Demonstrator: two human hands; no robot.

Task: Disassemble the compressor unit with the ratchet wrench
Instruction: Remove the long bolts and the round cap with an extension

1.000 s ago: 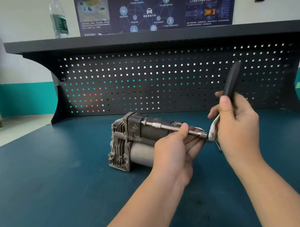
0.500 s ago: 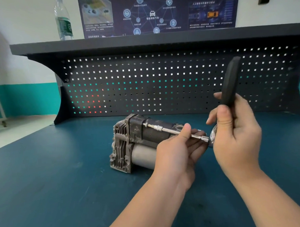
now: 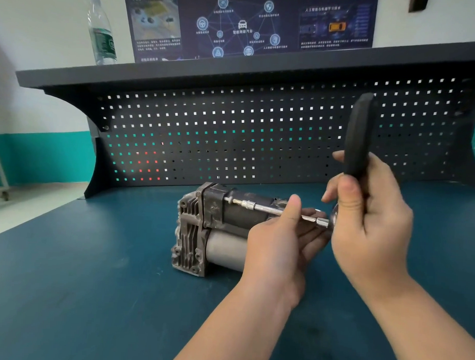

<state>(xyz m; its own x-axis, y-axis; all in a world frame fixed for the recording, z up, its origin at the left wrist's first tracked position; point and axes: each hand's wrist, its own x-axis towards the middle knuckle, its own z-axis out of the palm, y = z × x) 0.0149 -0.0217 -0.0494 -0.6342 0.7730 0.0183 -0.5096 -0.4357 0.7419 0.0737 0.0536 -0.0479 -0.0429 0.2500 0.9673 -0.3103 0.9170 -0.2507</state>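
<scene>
A grey, finned metal compressor unit [image 3: 199, 229] lies on its side on the blue bench [image 3: 79, 295]. A ratchet wrench with a black handle [image 3: 357, 135] stands nearly upright, and my right hand [image 3: 369, 227] grips that handle. From the wrench head a chrome extension bar [image 3: 267, 209] runs left into a bolt on the compressor's dark block. My left hand [image 3: 280, 246] pinches the bar between thumb and fingers, and hides the compressor's right end. The wrench head sits behind my right hand.
A black pegboard back panel [image 3: 232, 131] with a shelf on top rises behind the compressor. A plastic water bottle [image 3: 101, 32] stands on the shelf at the left. A dark poster [image 3: 247, 24] hangs on the wall. The bench's left edge drops to the floor.
The wrench handle has swung slightly from a rightward tilt to nearly upright. My left hand keeps its hold on the extension bar. The compressor has not moved.
</scene>
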